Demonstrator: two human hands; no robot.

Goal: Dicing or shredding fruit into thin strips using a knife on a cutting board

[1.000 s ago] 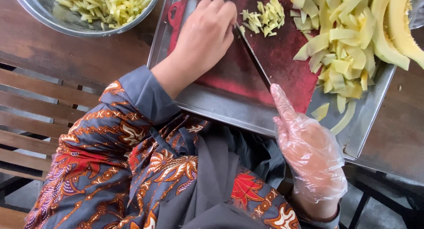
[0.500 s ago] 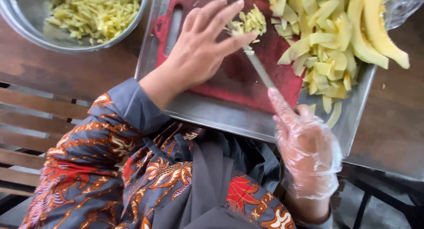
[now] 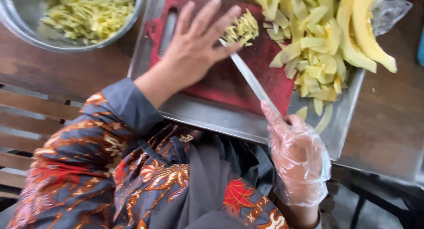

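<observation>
dark wooden table (image 3: 70, 74): right hand (image 3: 298, 156), grip closed on knife (image 3: 251, 78); left hand (image 3: 194, 47), open, flat; sweep cut strips (image 3: 240, 30) along red board (image 3: 229, 78), fingers behind the blade.

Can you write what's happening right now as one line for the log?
left hand: open, on red cutting board | right hand: gloved, holds knife | blade by chopped yellow strips | metal tray under board

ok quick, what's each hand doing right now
Left hand: open, fingers spread, flat on the red cutting board beside the chopped pile.
Right hand: gloved, closed on the knife.
</observation>
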